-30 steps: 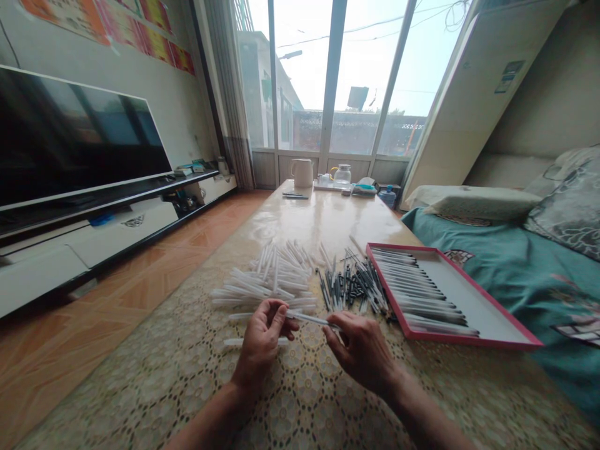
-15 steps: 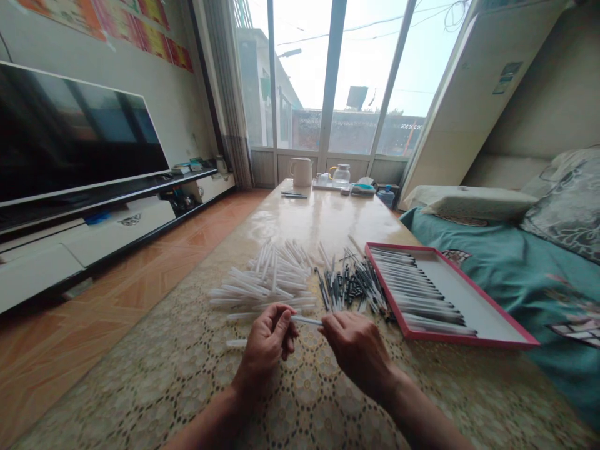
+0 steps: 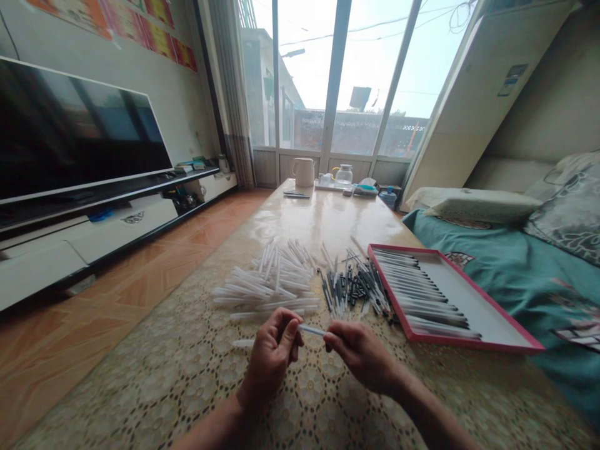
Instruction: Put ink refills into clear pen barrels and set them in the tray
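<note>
A thin pen [image 3: 312, 329] is held above the desk [image 3: 323, 412], toward the near edge, one end pinched snugly by the fingers of the left hand [image 3: 275, 344], the other gripped by the right hand [image 3: 359, 350], fingers closed up too. Just past that, white tubes [image 3: 272, 281] and dark pen parts [image 3: 351, 289] are heaped. By the right edge, a pink box [image 3: 469, 287] is partly filled. A jug [image 3: 304, 173] is parked near the far edge.

Window [image 3: 363, 65] glare on the tabletop [image 3: 330, 215]

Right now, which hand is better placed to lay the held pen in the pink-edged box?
Probably the right hand: it grips the pen nearer the box; the left hand is farther, by the white tubes.
</note>
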Tool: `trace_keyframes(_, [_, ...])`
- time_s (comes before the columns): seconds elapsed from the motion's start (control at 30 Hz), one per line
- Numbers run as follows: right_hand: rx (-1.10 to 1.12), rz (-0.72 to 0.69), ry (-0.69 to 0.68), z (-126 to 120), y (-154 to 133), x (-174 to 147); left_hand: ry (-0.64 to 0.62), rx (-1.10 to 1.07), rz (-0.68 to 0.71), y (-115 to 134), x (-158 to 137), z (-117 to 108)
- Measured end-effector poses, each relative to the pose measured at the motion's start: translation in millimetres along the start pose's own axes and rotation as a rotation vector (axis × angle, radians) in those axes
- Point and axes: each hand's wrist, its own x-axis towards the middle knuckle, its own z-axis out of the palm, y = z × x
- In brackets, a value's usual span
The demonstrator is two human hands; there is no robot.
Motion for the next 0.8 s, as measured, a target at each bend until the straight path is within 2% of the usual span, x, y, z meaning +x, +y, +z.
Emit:
trace_keyframes(0.13, [-0.031, -0.010, -0.005, -5, 3, 2, -0.017, 0.029, -0.008, 0, 3, 1])
trace_keyframes(0.23, [-0.123, 0.010, 0.081, -18, 11, 4, 0.018, 0.079, 0.011, 1, 4, 0])
trace_keyframes(0.33, [-0.254, 0.132, 0.227, -41, 28, 2, 0.087, 0.122, 0.033, 3, 4, -2])
trace_keyframes(0.53, [-0.804, 0.416, 0.473, -98, 74, -22, 0.131, 0.139, 0.062, 5, 5, -3])
trace_keyframes(0.67, [-0.897, 0.559, 0.448, -115, 99, -46, 0.144, 0.118, 0.077, 5, 8, -4])
trace_keyframes(0.8, [-0.917, 0.664, 0.359, -117, 112, -58, 0.156, 0.109, 0.075, 5, 10, -7])
